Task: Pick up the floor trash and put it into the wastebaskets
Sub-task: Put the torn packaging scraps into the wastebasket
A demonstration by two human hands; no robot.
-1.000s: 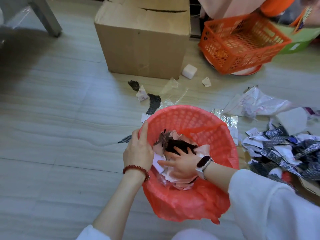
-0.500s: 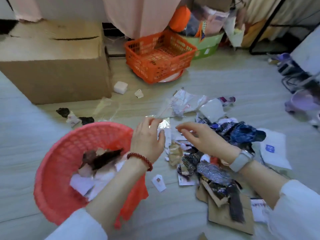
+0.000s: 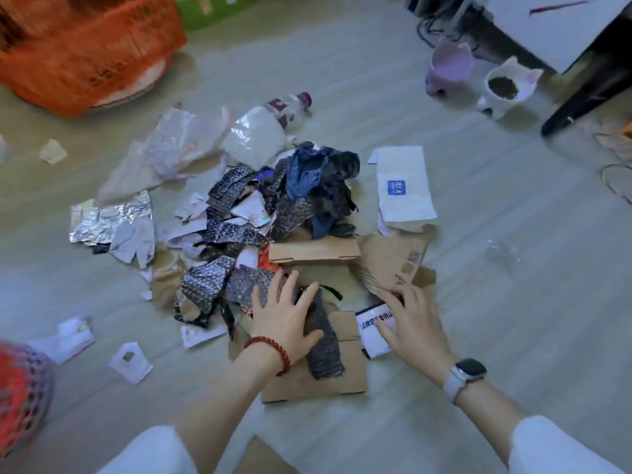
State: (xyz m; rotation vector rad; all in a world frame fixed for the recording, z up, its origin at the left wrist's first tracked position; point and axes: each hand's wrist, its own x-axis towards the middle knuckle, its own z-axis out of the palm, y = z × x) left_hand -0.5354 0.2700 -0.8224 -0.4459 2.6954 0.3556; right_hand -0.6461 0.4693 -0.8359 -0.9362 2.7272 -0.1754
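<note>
A heap of floor trash (image 3: 273, 213) lies mid-floor: dark patterned wrapper scraps, torn paper, crumpled foil (image 3: 102, 220), clear plastic bags and cardboard pieces (image 3: 314, 251). My left hand (image 3: 284, 316), with a red bead bracelet, lies flat with spread fingers on a dark patterned scrap (image 3: 325, 340) at the heap's near edge. My right hand (image 3: 410, 319), with a watch, rests fingers-down on a white printed label (image 3: 372, 323) and torn cardboard. The red wastebasket (image 3: 20, 388) shows only partly at the lower left edge.
An orange crate (image 3: 89, 53) stands at the top left. Small white paper scraps (image 3: 130, 362) lie between basket and heap. A white folded towel-like pack (image 3: 403, 189) lies right of the heap. Two cat-shaped cups (image 3: 506, 87) and a dark furniture leg (image 3: 581, 94) are at the top right.
The view has swung right from the wastebasket to the trash heap. Both hands left the basket, reached over the pile and have come down onto its near edge.
</note>
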